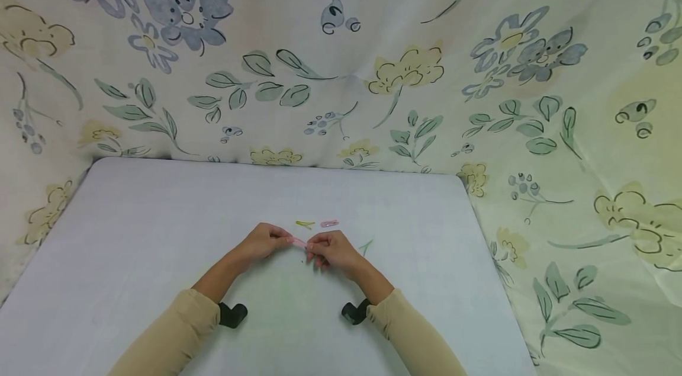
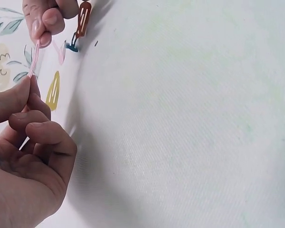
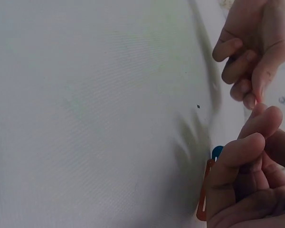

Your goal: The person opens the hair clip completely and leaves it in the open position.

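Observation:
A slim pink hair clip (image 1: 299, 243) is stretched between my two hands, a little above the white table. My left hand (image 1: 263, 242) pinches one end between thumb and forefinger; the other end is pinched by my right hand (image 1: 335, 251). Just beyond them lie a yellow snap hair clip (image 1: 305, 224) and another pink hair clip (image 1: 330, 223). In the left wrist view, a brown-orange snap clip (image 2: 84, 21) and a teal clip (image 2: 72, 46) lie near the right hand. That hand hides them from the head view.
The white tabletop (image 1: 160, 216) spreads around both hands. Floral cloth (image 1: 351, 74) hangs behind it and along the sides. A tiny dark speck (image 3: 198, 106) lies on the surface. Black straps with mounts (image 1: 232, 315) sit at the wrists.

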Demonstrator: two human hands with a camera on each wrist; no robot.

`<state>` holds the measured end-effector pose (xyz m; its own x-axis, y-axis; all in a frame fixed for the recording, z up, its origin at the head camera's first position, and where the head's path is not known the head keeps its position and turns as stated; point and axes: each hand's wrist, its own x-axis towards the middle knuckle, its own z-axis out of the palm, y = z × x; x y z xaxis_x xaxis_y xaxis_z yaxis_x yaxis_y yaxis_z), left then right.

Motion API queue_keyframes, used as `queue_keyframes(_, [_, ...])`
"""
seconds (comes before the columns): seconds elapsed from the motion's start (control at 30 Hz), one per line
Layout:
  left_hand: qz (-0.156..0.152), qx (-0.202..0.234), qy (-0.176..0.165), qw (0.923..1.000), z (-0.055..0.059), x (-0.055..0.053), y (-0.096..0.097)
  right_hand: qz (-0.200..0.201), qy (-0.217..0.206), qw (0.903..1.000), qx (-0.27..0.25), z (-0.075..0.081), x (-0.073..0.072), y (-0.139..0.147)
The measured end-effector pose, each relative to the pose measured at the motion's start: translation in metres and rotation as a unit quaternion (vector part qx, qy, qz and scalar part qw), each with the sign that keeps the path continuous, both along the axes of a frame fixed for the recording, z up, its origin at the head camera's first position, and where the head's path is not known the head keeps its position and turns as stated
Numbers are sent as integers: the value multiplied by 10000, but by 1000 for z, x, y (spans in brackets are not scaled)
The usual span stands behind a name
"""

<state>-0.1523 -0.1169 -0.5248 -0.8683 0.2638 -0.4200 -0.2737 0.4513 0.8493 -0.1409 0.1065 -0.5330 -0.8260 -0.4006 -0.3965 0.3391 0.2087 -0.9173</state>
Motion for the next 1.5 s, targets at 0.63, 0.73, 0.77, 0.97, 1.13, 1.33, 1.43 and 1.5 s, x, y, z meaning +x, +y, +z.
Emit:
queue_keyframes(0.63, [15, 382, -345, 9987, 0, 0, -1, 121, -46, 9991, -411, 0, -2, 2])
queue_keyframes(0.73, [-45, 518, -315, 9981, 1, 0, -1, 131, -48, 9990, -416, -2, -2, 3])
queue_keyframes(0.77, [-35, 560, -329, 9979, 1, 0, -1, 141, -37, 9991, -406, -2, -2, 3])
queue_keyframes(0.97, [-79, 715, -335, 9968, 1, -1, 0, 152, 62, 9994, -301, -3, -2, 5])
queue_keyframes(1.13, [-137, 682, -336, 9970, 1, -3, -3, 154, 76, 9997, -199, -2, -2, 7])
queue_keyframes(1.33, [-150, 644, -399, 9970, 0, -3, -5, 205, 64, 9996, -154, -2, -2, 7])
queue_keyframes(1.43, [-52, 577, -407, 9975, -1, -2, -6, 243, 7, 9997, -56, -1, -1, 5])
queue_keyframes(1.5, [98, 468, -429, 9979, -3, -1, -6, 326, -10, 9994, 72, 0, 0, 4])
